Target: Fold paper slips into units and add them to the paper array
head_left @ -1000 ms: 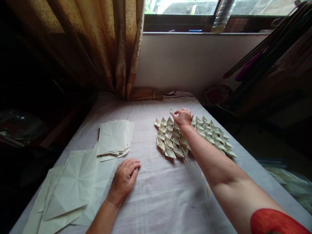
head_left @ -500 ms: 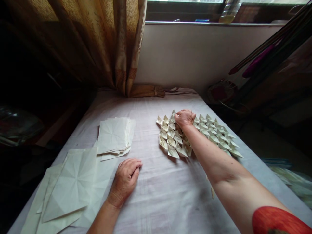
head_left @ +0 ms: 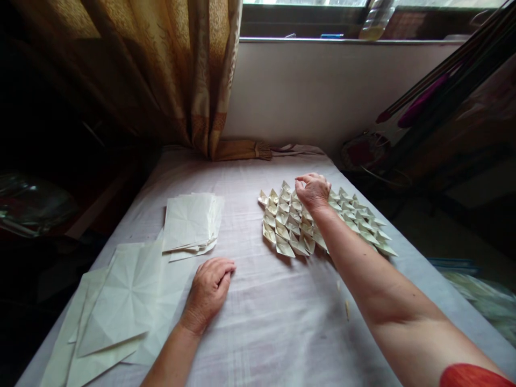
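Observation:
My right hand (head_left: pixel 313 192) reaches far over a flat array of several small folded cream paper pieces (head_left: pixel 282 228) laid in rows on the white cloth. Its fingers are curled into a loose fist above the back rows, and I see nothing between them. My forearm hides the middle of the array. My left hand (head_left: pixel 207 293) rests palm down on the cloth near me with its fingers lying flat and together, holding nothing. It lies just right of large creased cream sheets (head_left: pixel 124 295). A stack of smaller square sheets (head_left: pixel 189 220) sits beyond them.
A white cloth covers the table (head_left: pixel 262 333), which ends at a white wall below a window sill with a bottle (head_left: pixel 373 21). A brown curtain (head_left: pixel 193 80) hangs at the back left. Long rods (head_left: pixel 435 75) lean at the right. A small stick (head_left: pixel 347 310) lies by my right forearm.
My right hand held a folded piece pinched at the array's back edge, set it down there, then lifted slightly to the right with curled fingers. My left hand stayed put.

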{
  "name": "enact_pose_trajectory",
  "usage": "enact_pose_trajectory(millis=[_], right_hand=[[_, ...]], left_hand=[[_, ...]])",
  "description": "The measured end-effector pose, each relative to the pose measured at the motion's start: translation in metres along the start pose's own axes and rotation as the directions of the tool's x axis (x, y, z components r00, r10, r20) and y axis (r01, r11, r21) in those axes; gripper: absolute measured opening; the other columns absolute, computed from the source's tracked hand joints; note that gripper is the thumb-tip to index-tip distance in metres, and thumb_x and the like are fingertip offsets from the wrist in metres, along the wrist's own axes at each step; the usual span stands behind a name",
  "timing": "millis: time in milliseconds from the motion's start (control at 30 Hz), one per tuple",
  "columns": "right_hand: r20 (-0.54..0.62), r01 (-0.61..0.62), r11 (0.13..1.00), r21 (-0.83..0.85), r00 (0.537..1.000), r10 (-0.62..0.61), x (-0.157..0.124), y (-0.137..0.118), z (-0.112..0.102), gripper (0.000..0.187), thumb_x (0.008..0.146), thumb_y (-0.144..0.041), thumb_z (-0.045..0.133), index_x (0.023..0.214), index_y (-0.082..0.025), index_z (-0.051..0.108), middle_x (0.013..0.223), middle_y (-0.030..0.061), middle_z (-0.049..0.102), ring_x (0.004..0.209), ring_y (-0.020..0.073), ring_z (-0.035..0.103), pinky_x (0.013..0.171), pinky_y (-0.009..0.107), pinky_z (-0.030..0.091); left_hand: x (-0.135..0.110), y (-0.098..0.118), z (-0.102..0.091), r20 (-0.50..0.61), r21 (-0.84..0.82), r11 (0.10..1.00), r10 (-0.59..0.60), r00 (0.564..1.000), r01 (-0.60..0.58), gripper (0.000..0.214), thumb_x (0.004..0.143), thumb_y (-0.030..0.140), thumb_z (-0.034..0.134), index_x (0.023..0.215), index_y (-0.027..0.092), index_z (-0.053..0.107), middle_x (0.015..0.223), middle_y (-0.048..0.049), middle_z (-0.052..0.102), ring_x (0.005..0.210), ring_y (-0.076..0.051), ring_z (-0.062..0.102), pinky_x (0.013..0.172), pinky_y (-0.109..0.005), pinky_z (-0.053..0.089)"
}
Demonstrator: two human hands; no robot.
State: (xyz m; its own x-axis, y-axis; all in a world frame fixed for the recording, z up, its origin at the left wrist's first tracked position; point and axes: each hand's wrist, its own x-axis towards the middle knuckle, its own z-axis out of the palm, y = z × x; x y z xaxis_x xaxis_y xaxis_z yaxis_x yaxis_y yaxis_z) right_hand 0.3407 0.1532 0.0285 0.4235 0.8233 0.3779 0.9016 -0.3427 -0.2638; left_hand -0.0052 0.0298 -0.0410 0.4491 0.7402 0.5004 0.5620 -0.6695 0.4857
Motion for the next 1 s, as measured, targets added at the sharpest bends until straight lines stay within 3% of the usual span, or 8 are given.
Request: enact_pose_trajectory(millis=[267, 1000], right_hand=[[0.187, 0.076, 0.991, -0.114, 0.981, -0.054, 0.005, 0.002, 0.01, 0.025, 0.08, -0.028, 0.057, 0.094, -0.026, 0.078, 0.111, 0.0076, 0.065, 0.103, 0.0273, 0.049, 0.083, 0.038, 0.033], [0.298, 0.207, 0.943, -0.26, 0.946, -0.126, 0.015, -0.002, 0.025, 0.026, 0.084, -0.027, 0.053, 0.091, -0.021, 0.077, 0.11, 0.0089, 0.069, 0.102, 0.0276, 0.05, 0.082, 0.038, 0.032]], left_hand=[[0.0, 0.001, -0.001, 0.005, 0.001, 1.0, -0.014, 1.0, 0.014, 0.02, 0.088, 0.015, 0.05, 0.091, 0.022, 0.068, 0.094, -0.0045, 0.075, 0.093, -0.021, 0.067, 0.087, -0.039, 0.052], [0.001, 0.002, -0.003, 0.018, -0.006, 1.0, -0.017, 1.0, 0.017, 0.02, 0.088, 0.014, 0.051, 0.092, 0.022, 0.068, 0.095, -0.0036, 0.075, 0.095, -0.021, 0.067, 0.088, -0.04, 0.052]])
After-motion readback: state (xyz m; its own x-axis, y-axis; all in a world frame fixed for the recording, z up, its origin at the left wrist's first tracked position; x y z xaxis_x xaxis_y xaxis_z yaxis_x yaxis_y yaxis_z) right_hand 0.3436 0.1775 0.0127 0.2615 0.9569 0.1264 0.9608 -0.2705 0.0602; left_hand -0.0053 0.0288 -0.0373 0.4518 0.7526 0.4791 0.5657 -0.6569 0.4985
